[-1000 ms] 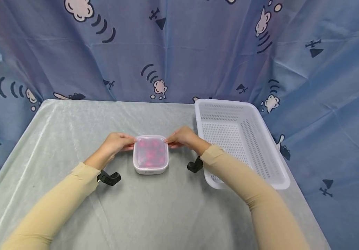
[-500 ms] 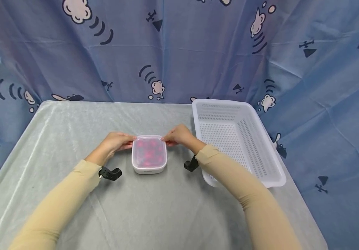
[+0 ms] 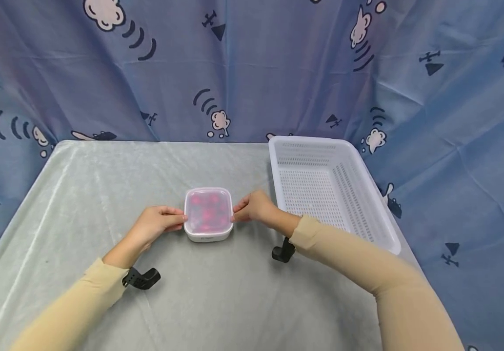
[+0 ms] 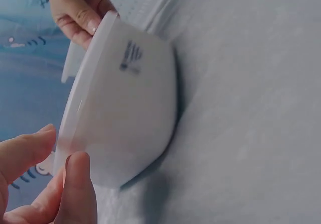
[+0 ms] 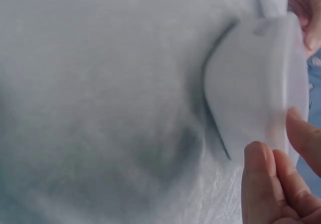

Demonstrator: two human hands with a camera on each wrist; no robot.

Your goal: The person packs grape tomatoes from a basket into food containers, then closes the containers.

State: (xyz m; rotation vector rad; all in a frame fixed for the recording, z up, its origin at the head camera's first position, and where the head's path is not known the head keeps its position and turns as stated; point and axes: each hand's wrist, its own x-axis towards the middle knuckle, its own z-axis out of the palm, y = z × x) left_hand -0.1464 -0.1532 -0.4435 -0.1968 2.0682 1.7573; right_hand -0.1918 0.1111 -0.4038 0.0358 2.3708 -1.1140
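Note:
A square white food container (image 3: 210,239) stands on the cloth-covered table with its translucent lid (image 3: 209,210) on. Round pinkish-red shapes show blurred through the lid. At its left side my left hand (image 3: 160,223) pinches the lid's rim; thumb and finger stand on either side of the edge in the left wrist view. My right hand (image 3: 257,210) pinches the rim at the opposite side, fingertips right at the edge. Small dark print marks the container's wall (image 4: 131,57) in the left wrist view.
A white perforated plastic basket (image 3: 273,175) stands at the back right of the table, partly behind my right forearm. Grey cloth (image 3: 216,302) covers the table. A blue patterned curtain (image 3: 252,63) hangs behind and to the right.
Both hands have slid from the lid's far corners toward me, to about the middle of its left and right sides. The container stays in place with its lid on.

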